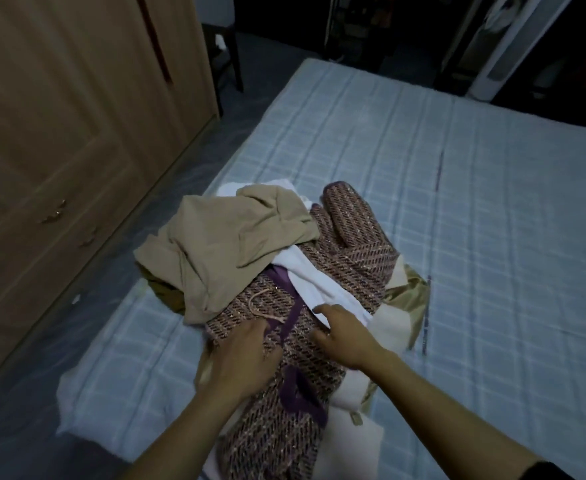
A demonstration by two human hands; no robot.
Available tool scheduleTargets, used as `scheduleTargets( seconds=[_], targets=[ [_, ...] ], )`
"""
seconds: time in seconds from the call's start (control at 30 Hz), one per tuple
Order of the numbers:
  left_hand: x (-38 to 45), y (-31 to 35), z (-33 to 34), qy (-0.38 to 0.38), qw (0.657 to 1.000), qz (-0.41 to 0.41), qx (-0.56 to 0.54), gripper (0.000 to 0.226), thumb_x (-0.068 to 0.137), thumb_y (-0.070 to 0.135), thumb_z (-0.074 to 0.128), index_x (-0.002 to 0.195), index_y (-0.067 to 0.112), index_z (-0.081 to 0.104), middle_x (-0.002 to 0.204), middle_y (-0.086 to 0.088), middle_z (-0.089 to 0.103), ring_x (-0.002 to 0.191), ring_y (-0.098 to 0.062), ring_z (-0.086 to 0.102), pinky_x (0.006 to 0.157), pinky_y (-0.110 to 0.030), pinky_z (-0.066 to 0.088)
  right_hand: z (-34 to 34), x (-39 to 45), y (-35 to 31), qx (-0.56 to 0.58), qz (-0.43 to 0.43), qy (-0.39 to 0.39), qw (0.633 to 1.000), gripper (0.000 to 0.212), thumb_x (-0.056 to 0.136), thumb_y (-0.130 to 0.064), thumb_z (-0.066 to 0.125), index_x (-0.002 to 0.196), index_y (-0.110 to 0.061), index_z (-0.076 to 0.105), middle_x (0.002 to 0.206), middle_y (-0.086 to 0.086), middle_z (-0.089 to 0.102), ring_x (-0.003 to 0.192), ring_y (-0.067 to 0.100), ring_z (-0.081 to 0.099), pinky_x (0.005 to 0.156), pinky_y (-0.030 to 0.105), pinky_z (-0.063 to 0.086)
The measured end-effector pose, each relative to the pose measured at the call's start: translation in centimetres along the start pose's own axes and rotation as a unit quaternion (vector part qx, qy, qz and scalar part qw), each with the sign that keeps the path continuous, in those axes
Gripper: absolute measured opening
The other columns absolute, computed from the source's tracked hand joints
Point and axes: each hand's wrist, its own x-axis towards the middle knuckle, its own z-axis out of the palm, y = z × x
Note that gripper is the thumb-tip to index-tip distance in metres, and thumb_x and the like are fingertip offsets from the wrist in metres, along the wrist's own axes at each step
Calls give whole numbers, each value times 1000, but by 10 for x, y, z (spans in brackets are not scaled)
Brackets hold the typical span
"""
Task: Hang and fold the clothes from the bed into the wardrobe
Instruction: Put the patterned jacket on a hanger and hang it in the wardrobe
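Lying lengthwise away from the person, the tweed garment [322,296] sits under both hands — left hand [243,358] pinches its purple trim, right hand [345,336] rests loosely spread beside.

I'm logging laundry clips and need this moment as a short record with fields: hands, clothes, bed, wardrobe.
left hand: fingers curled on the tweed jacket
right hand: open, fingers over the white garment
pile: beige garment on top, tweed jacket beneath
bed: blue checked sheet, pile near its left edge
wardrobe: left of bed, doors closed
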Motion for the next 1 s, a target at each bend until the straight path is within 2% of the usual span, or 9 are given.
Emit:
scheduleTargets(
  seconds=[0.1,0.2,0.27,0.37,0.5,0.6,0.7,0.83,1.0],
  targets=[
    [11,-7,20,-28,999,-35,19,36,90,52,49,114,24,48,114,3,52,110,-20,51,86,-37,45,26,16,4,-20,5,-44,999,48,89,-44,46,124,-12,50,113,15,56,103,33,52,86,42,45],
    [22,-18,48,-60,996,-63,-10,43,90,50,50,121,20,47,121,-3,53,115,-25,49,93,-39,44,55,32,15,-56,-5,-57,997,38,91,-38,50,121,-14,50,113,14,53,104,35,52,83,42,46],
    [28,-21,65,-80,993,-79,-33,50,91,48,50,131,19,43,127,-5,53,119,-26,50,96,-40,44,73,40,24,-85,-25,-58,994,43,92,-39,49,129,-17,49,129,13,49,117,36,46,91,44,45],
    [37,-20,87,-92,989,-94,-72,51,91,44,53,132,15,42,131,-7,54,120,-27,52,97,-41,46,94,44,36,-136,-57,-48,988,58,91,-43,43,144,-20,40,157,15,25,140,37,26,104,50,40],
    [49,-14,107,-101,982,-126,-98,54,92,38,57,134,9,40,132,-11,54,123,-29,49,101,-42,44,107,45,41,-125,-49,-32,990,73,86,-53,26,151,-20,29,161,14,17,147,36,14,114,51,30],
    [54,-8,116,-80,979,-162,-100,62,92,35,59,141,6,35,139,-12,51,128,-30,47,106,-39,41,107,44,42,-121,-35,-29,992,76,90,-52,34,155,-16,18,162,17,11,149,37,8,119,49,18],
    [58,-8,121,-53,973,-189,-124,50,87,35,65,127,9,50,128,-11,60,120,-29,55,100,-39,46,104,45,44,-113,-47,2,992,78,87,-44,52,153,-12,25,159,21,18,147,40,16,117,49,22],
    [60,-3,124,-37,968,-198,-151,31,81,30,70,104,13,58,111,-9,66,107,-29,61,90,-40,50,95,49,47,-112,-41,-3,993,86,83,-39,56,155,-13,16,162,17,10,148,35,10,119,48,21],
    [57,10,123,-8,950,-205,-236,29,84,13,64,110,13,51,115,-9,62,109,-28,59,95,-41,48,81,42,42,-68,-54,31,996,86,85,-32,61,154,-8,16,161,14,16,147,30,17,117,42,28]
  ],
)
